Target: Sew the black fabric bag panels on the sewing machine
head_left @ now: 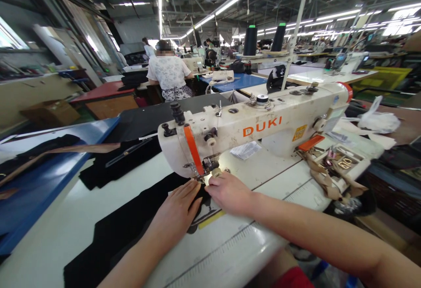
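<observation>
A white sewing machine lettered DUKI stands across the table, its needle area lit by a small lamp. Black fabric runs under the presser foot and spreads to the left. My left hand lies flat on this fabric, fingers stretched toward the foot and thumb apart. Close to the needle, on its right side, my right hand has its fingers curled and pressed together at the fabric's edge. My fingertips partly hide the stitching spot.
An accessory tray with metal buckles and tan strips sits at the right. More black fabric lies behind on the left, beside a blue table. Two black thread cones stand behind the machine. A person sits ahead, facing away.
</observation>
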Demonstrator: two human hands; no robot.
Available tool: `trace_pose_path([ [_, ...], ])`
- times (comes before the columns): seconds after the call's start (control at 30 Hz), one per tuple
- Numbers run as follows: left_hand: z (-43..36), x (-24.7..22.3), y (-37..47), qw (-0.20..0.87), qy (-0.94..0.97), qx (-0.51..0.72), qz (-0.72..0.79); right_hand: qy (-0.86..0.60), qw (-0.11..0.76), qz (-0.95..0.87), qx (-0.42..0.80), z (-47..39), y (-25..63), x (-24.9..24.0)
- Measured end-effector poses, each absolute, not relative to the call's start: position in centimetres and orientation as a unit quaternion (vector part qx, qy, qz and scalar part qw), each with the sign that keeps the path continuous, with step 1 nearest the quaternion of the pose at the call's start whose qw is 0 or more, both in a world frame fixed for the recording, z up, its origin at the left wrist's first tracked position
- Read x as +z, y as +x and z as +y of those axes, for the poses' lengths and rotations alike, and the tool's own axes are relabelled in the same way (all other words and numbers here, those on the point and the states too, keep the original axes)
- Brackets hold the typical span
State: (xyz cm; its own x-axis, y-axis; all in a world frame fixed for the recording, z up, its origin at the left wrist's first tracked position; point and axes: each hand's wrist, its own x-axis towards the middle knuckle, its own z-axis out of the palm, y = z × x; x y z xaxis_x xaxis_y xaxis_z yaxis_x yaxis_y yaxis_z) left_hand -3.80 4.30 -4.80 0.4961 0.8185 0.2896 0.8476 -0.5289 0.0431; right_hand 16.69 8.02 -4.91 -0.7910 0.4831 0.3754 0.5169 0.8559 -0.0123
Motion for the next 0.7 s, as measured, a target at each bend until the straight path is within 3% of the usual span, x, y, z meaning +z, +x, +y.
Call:
trace_pose_path([
  [0.23, 3.8, -4.9, -4.5, 0.056, -0.866, -0.135, -0.478, -0.264, 0.216, -0.940, -0.032, 7.5, 17.2, -5.1],
  [0.5, -3.4, -1.6, -7.2, 0.138, -0.838, -0.117, -0.516, -0.223, 0.282, -0.933, 0.011, 6.3, 17.7, -4.9],
  [0.7, -10.0, -5.3, -14.5, 0.152, -0.826, -0.070, -0.538, -0.193, 0.293, -0.936, 0.037, 5.5, 17.6, -4.8],
])
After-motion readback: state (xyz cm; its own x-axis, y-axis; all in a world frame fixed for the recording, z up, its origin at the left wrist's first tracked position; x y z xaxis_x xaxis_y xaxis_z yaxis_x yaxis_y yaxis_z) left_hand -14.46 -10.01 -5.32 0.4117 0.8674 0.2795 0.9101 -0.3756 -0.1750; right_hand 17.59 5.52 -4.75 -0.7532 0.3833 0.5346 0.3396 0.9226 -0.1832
